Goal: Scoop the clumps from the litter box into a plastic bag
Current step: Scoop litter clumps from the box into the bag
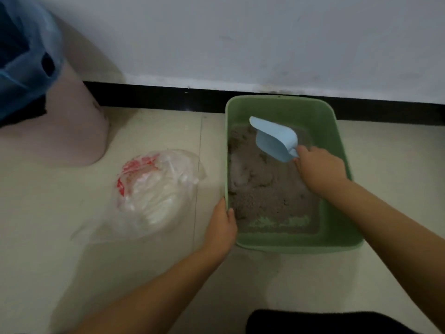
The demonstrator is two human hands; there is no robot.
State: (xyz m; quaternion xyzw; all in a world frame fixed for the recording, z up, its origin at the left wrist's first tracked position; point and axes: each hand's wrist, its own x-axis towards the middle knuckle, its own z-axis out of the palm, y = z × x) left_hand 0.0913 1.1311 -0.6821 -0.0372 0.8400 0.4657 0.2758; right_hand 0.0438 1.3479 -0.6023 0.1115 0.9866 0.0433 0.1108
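The green litter box [337,141] sits on the tiled floor [149,261], its far end close against the black baseboard [156,97]. Grey-brown litter [262,186] fills most of it, heaped unevenly, with a pale patch near the left wall and bare green bottom showing along the near end. The right hand [320,168] reaches in over the right rim, its grip curled tight round the handle of a light blue scoop [274,141]; the scoop's bowl points up and away toward the far left corner, lifted above the litter. Whether it carries anything cannot be told. The left hand [222,227] grips the box's near left rim, thumb hooked over the inside of the wall, fingers on the outside.

Just left of the box, apart from it, a clear plastic bag [156,191] with red printing lies crumpled on the floor, something whitish inside. Farther left stands a pink bin [72,131] lined with a blue bag [24,56]. A dark patch of fabric [325,323] shows at the bottom edge.
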